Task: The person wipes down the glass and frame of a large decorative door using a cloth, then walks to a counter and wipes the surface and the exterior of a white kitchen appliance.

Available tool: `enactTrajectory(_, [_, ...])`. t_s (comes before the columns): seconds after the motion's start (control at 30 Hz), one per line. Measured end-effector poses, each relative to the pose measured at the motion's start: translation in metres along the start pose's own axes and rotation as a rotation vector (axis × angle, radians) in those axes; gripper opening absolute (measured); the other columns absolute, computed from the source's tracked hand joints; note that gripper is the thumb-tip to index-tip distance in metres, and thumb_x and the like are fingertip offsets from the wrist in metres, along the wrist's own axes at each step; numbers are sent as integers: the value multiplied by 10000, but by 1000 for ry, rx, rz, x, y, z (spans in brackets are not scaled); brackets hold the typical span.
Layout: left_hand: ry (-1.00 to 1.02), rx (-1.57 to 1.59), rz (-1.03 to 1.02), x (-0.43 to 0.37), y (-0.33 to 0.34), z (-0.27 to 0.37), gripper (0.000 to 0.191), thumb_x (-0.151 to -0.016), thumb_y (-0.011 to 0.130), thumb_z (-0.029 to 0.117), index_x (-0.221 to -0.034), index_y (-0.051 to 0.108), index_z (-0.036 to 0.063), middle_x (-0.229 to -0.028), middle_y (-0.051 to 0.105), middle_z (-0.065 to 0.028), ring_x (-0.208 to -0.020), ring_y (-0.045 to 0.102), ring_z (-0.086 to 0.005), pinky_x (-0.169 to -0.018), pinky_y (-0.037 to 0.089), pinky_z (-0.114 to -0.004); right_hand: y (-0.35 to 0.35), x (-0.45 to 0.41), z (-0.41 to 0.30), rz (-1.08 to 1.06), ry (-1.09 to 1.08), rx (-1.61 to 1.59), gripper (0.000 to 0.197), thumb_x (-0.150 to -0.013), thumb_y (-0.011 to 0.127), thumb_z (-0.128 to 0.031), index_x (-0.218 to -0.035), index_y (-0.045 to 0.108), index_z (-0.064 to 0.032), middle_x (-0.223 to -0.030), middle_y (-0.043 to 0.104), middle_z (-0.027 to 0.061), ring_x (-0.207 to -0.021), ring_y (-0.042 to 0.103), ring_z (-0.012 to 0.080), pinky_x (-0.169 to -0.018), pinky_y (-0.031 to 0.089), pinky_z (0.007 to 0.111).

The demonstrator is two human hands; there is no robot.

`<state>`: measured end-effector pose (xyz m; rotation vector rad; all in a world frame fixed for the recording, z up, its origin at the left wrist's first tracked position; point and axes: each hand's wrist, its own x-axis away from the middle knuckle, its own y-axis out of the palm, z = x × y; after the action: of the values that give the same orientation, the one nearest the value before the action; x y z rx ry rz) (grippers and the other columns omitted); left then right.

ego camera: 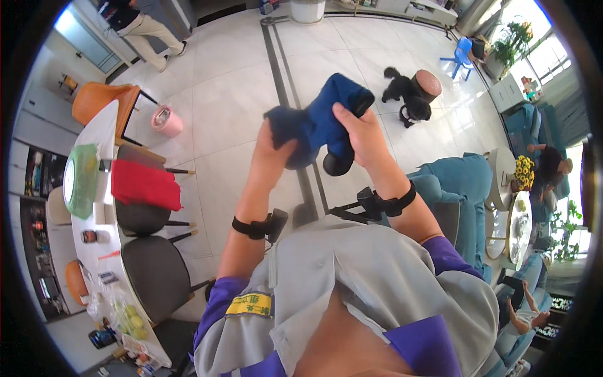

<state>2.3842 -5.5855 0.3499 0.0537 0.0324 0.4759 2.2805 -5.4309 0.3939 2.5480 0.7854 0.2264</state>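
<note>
A dark blue plush article (325, 118) with rounded black ends is held up in front of my chest, above the tiled floor. The picture does not settle whether it is a stuffed toy. My left hand (273, 148) grips its darker left part, with the thumb lying across the front. On the other side, my right hand (362, 134) clasps the blue part between the two black ends, its thumb near the upper one. Black straps with small devices circle both of my forearms.
A black dog (407, 99) stands on the floor beside a round stool (427, 86). To the left are a pink bin (167, 121), a long white table (106, 240) and chairs, one draped with red cloth (145, 184). A teal sofa (464, 188) stands right. Several people are farther off.
</note>
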Motion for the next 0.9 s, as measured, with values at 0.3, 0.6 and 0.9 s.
enactTrajectory(0.3, [-35,368,90,-134,-4,-9,407,-866,542,-48,-1260,446,-70,-1134,595,-130,-1013,593,-188,-911,476,-287,-96,-108,-10,406,68,233,371,-964,530,-345,-1015,599,16,-959,654,74,-851,631,149,-758,520,285])
enactTrajectory(0.6, [136,-1084,55,-269,25,-17,232,-783,718,170,-884,596,0,-1020,605,-176,-989,567,-346,-842,470,-382,-115,-252,-54,278,204,-104,404,-963,526,-354,-1071,563,34,-952,646,95,-817,641,186,-709,552,334])
enactTrajectory(0.9, [287,-683,-559,-359,140,-2,628,-712,804,283,-1235,545,50,-1218,570,-159,-1137,536,-320,-977,423,-368,-131,-355,-101,118,356,-173,267,-919,583,-243,-970,591,18,-840,628,96,-727,617,205,-626,522,344])
